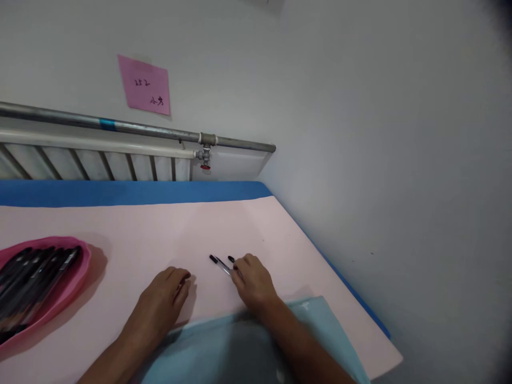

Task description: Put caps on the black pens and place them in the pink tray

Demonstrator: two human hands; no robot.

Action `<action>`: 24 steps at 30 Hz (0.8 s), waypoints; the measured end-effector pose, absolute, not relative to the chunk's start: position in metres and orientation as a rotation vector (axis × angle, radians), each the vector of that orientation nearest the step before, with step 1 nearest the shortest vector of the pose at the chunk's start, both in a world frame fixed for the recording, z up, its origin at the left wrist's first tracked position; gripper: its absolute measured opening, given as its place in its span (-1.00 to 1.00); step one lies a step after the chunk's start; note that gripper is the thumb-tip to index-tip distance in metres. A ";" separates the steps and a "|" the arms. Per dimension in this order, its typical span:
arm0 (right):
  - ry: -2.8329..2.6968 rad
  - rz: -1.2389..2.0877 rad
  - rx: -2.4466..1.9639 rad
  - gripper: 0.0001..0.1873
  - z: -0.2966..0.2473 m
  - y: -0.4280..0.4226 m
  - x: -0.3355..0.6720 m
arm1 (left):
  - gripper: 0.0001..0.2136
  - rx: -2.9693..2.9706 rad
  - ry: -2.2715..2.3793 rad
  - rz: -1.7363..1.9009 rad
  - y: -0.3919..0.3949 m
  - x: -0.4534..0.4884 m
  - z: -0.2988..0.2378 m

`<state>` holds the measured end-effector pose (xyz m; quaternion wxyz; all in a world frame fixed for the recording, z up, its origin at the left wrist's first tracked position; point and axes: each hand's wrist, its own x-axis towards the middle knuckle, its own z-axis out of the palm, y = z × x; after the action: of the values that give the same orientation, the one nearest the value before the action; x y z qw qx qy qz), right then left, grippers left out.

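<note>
My right hand (254, 282) rests low over the pink surface with its fingers curled around a pen (222, 265), whose black end and clear barrel stick out to the left. Just beyond the index finger a second small black tip (231, 258) shows; the rest of it is under the hand. My left hand (162, 296) hovers or rests to the left, fingers bent, thumb apart from the index finger, and I see nothing between them. A light blue plastic sheet or bag (216, 346) lies below both forearms.
At the left edge stands a pink basket (86, 261) holding several dark pens (44, 277). The table's pink cover (160, 229) has a blue border (120, 193). Behind are a radiator, a metal pipe (152, 128) with a valve, and a pink note (144, 85). A wall rises on the right.
</note>
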<state>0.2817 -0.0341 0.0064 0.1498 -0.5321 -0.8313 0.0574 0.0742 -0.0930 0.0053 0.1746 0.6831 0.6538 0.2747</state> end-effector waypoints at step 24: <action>-2.082 1.004 -1.039 -0.94 0.019 -0.073 0.243 | -0.68 0.748 1.232 1.239 -0.098 0.097 0.023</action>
<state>0.2431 -0.0733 0.0190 0.2991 -0.3912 -0.7840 0.3779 0.0973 -0.0978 0.0233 0.5817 0.3201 0.5272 0.5303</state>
